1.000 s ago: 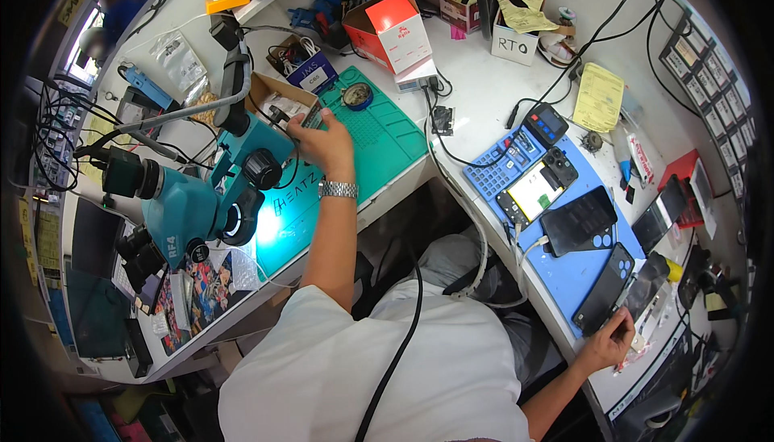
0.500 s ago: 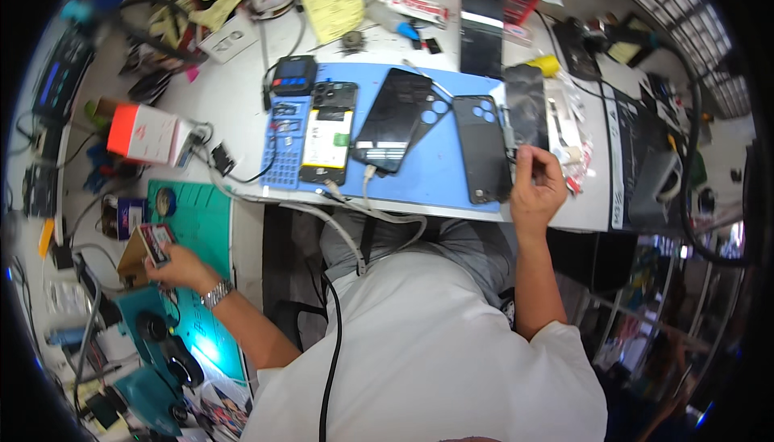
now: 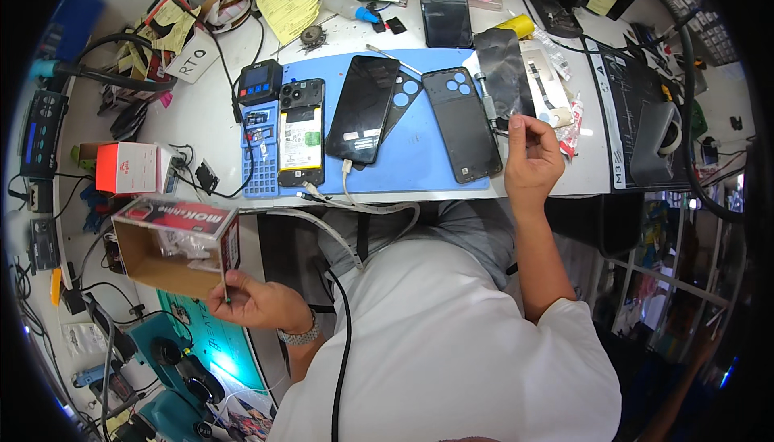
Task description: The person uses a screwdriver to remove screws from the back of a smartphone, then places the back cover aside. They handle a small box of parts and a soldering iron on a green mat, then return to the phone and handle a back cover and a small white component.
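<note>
My left hand [image 3: 256,303] grips the corner of an open cardboard box [image 3: 165,268], tan inside with a red and dark printed outside, holding clear plastic packets [image 3: 184,243]. Over the front edge of the bench, my right hand [image 3: 532,172] has its fingers curled with the thumb against them; what they hold, if anything, I cannot make out. Close to it are a dark phone back cover [image 3: 461,131], a slim silver tool [image 3: 487,102] and a black sheet [image 3: 504,67]. A black-screened phone [image 3: 361,111] and an opened phone [image 3: 301,139] with its battery exposed lie further left.
A blue mat [image 3: 423,156] covers the bench middle. A small black device [image 3: 258,81] stands at its left corner. Cables [image 3: 363,206] cross the front edge. A red and white box [image 3: 127,168] sits left, with a teal microscope [image 3: 173,361] below and a tape dispenser [image 3: 657,143] right.
My left hand has lifted the box from beside the green mat and brought it nearer, toward the bench. The view has shifted a little. My right hand keeps nearly its place and pose.
</note>
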Tool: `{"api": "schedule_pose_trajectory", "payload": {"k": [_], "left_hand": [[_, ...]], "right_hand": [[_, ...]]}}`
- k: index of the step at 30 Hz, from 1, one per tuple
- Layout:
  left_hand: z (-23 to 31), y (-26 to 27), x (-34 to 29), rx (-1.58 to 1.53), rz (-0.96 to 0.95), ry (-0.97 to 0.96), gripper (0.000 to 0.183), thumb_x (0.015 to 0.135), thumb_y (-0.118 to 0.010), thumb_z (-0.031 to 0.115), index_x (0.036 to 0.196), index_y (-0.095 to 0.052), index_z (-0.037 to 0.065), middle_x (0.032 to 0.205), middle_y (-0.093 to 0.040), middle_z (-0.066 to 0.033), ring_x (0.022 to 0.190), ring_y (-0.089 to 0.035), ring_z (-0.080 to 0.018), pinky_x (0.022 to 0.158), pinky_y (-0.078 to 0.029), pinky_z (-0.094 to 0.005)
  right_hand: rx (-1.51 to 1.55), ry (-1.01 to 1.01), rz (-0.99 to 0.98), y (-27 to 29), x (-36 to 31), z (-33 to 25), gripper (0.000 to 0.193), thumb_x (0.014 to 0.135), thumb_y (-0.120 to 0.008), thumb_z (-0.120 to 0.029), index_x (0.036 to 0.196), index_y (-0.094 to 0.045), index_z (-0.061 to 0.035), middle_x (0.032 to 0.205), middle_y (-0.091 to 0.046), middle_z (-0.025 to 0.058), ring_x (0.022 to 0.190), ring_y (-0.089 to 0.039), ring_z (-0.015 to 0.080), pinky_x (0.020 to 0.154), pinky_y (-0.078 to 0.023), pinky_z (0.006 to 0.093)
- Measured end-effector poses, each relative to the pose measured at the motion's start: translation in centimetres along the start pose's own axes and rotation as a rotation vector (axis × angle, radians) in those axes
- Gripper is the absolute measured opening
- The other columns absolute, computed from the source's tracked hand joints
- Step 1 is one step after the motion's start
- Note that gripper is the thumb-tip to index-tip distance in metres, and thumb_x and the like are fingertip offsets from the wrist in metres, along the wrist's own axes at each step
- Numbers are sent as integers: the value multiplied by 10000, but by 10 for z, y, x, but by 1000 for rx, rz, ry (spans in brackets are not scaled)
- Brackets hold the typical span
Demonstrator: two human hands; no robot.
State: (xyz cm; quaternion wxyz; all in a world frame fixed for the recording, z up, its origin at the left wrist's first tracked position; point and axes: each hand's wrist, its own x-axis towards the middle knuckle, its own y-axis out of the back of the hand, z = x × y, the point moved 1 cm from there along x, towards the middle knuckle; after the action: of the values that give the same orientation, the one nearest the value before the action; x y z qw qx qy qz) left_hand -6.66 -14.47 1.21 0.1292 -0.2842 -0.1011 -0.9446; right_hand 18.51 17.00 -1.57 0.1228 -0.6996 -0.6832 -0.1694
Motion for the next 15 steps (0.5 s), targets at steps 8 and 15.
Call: {"api": "schedule_pose_trajectory", "payload": {"k": [8, 15], "left_hand": [[8, -37, 6, -331, -421, -114, 183, 1040, -694, -29, 1151, -567, 43, 1741, -221, -331, 1527, -469, -378, 1143, -506, -398], [-4, -37, 20, -276, -553, -130, 91, 1037, -688, 8, 1078, -608, 24, 1659, -343, -426, 1564, -402, -542, 1230, -418, -549]], "right_hand": [[29, 83, -74, -9, -2, -20, 71, 1044, -728, 21, 1113, -730, 39, 1083, -722, 85, 943, -668, 127, 868, -552, 258], [-22, 405, -424, -62, 1, -98, 177, 915, -808, 95, 1074, -765, 30, 1043, -745, 151, 925, -712, 215, 829, -574, 297]]}}
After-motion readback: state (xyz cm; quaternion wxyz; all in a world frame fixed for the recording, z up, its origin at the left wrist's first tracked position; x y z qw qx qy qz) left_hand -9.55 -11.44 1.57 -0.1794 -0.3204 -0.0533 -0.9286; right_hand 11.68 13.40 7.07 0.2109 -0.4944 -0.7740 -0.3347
